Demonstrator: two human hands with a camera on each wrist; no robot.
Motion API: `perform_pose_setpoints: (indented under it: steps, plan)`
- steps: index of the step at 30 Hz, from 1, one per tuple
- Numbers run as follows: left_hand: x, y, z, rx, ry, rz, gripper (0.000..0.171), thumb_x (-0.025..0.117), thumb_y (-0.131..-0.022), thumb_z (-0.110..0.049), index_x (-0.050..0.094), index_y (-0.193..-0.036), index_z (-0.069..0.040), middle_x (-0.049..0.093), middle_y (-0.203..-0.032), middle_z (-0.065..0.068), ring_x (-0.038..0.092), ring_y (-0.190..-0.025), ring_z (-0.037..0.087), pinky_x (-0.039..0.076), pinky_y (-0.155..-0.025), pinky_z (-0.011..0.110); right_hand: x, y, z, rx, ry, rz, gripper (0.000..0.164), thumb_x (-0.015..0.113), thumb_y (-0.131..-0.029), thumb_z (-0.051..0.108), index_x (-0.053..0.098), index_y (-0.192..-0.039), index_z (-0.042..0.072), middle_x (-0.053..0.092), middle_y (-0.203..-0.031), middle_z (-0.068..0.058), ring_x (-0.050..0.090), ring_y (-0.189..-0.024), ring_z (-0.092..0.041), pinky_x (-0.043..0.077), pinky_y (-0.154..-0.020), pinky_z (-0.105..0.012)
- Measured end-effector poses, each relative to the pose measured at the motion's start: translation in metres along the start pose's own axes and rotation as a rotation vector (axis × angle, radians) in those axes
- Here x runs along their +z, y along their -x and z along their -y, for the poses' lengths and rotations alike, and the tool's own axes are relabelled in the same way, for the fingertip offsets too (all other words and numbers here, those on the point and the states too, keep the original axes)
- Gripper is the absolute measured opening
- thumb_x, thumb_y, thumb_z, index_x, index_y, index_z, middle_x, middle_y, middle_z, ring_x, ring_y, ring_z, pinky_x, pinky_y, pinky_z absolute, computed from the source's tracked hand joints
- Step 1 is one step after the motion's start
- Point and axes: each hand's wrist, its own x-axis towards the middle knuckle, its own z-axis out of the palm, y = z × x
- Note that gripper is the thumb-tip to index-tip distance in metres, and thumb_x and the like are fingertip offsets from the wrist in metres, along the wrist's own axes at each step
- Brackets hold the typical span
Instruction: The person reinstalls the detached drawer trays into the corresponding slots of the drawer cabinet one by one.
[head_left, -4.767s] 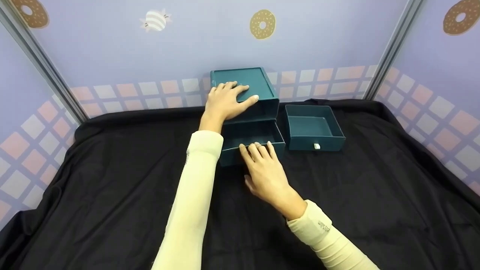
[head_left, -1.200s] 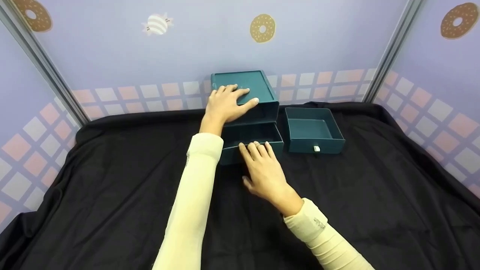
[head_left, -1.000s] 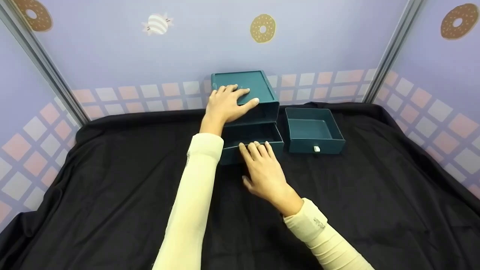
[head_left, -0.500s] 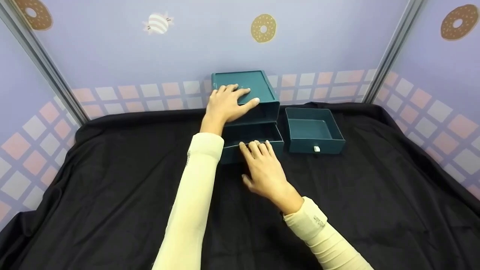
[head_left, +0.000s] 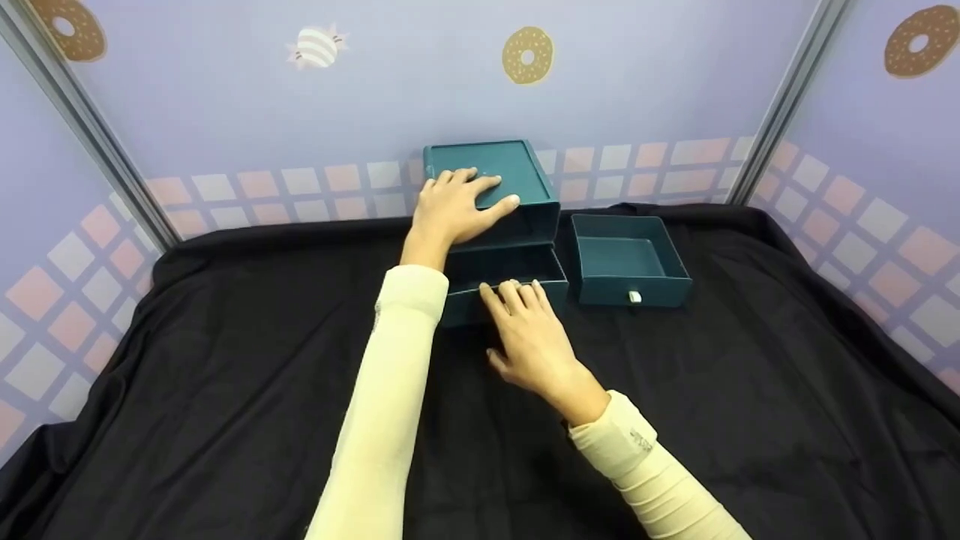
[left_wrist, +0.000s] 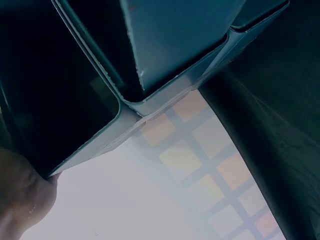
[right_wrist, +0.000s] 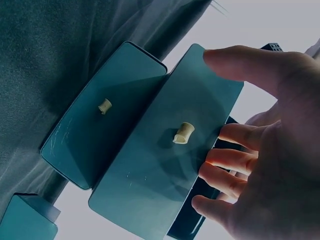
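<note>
A dark teal drawer cabinet (head_left: 517,161) stands near the back wall. Its upper slot is vacant, and the lower drawer (head_left: 551,296) is pulled partway out. My left hand (head_left: 446,210) rests on the cabinet top with fingers spread and thumb at the front edge. In the left wrist view, part of that hand (left_wrist: 25,195) shows beside the dark slot. Fingertips of my right hand (head_left: 534,341) touch the lower drawer's front rim, thumb held lower and apart. In the right wrist view, this drawer front (right_wrist: 150,155) carries a small pale pull tab (right_wrist: 183,133).
A detached teal drawer (head_left: 634,289), with a pale tab on its front, sits right of the cabinet. Black cloth (head_left: 247,390) covers the table. Patterned lilac walls (head_left: 412,82) rise at the back and both sides.
Compared with the oldest frame, the lower drawer is slightly farther in, and my right hand has moved with it. My left hand stays on the cabinet top. Little differs over the last second.
</note>
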Motion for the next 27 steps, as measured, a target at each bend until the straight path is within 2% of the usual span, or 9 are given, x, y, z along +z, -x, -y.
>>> perform_pose_setpoints:
  steps: [6,12,27]
  plan:
    - [-0.0001,-0.0006,0.0013,-0.001,0.003,-0.008,0.079,0.038,-0.099,-0.082,0.045,-0.163,-0.037,0.034,-0.172,0.006,0.028,-0.159,0.035,0.016,-0.132,0.059,-0.0012,-0.0017,-0.0001,-0.001,0.004,0.018,0.091,0.093,-0.081,0.027,0.048,-0.157,0.004,0.053,-0.141,-0.018,0.051,-0.136,-0.038,0.034,-0.125,-0.059]
    - [-0.0012,-0.0007,0.0007,-0.004,-0.005,-0.013,0.079,0.038,-0.099,-0.083,0.045,-0.163,-0.037,0.035,-0.172,0.006,0.029,-0.159,0.035,0.017,-0.132,0.059,-0.0027,-0.0032,-0.0004,0.003,-0.014,0.030,0.091,0.094,-0.081,0.024,0.048,-0.157,0.004,0.053,-0.142,-0.019,0.051,-0.136,-0.039,0.033,-0.126,-0.058]
    - [0.0016,-0.0002,0.0003,-0.001,0.005,-0.011,0.078,0.038,-0.099,-0.082,0.045,-0.162,-0.037,0.036,-0.171,0.005,0.029,-0.159,0.033,0.017,-0.132,0.058,-0.0001,-0.0028,0.0001,0.021,-0.004,0.041,0.092,0.093,-0.081,0.026,0.048,-0.157,0.004,0.052,-0.143,-0.018,0.050,-0.138,-0.038,0.033,-0.127,-0.056]
